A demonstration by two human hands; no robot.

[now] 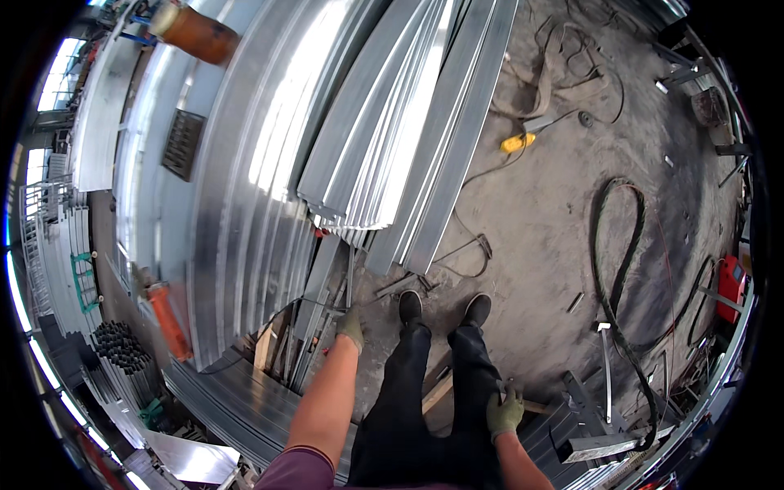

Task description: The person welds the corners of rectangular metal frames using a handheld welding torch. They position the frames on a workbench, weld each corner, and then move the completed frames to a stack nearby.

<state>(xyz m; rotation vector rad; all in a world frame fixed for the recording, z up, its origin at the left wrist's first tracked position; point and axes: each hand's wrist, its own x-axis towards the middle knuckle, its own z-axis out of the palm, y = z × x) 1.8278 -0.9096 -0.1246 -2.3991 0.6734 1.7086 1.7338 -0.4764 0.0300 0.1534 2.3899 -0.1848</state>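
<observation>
My left hand (350,330), in a greenish work glove, reaches forward beside the stacked metal. Its fingers look closed on a thin dark cable (314,304), which bends at the fingertips; they show only in part. Just beyond this hand, narrow metal strips (330,273) stick out from under the stack of long silvery metal profiles (351,175). My right hand (506,411), gloved alike, hangs beside my right thigh. Its fingers are loosely apart, with nothing visible in them.
An orange cylinder (168,321) and a brown roller-like cylinder (194,34) flank the stack on the left. A yellow tool-like object (517,144), a looped thick cable (600,269) and a metal frame (600,445) lie on the floor. A red machine (731,287) stands far right.
</observation>
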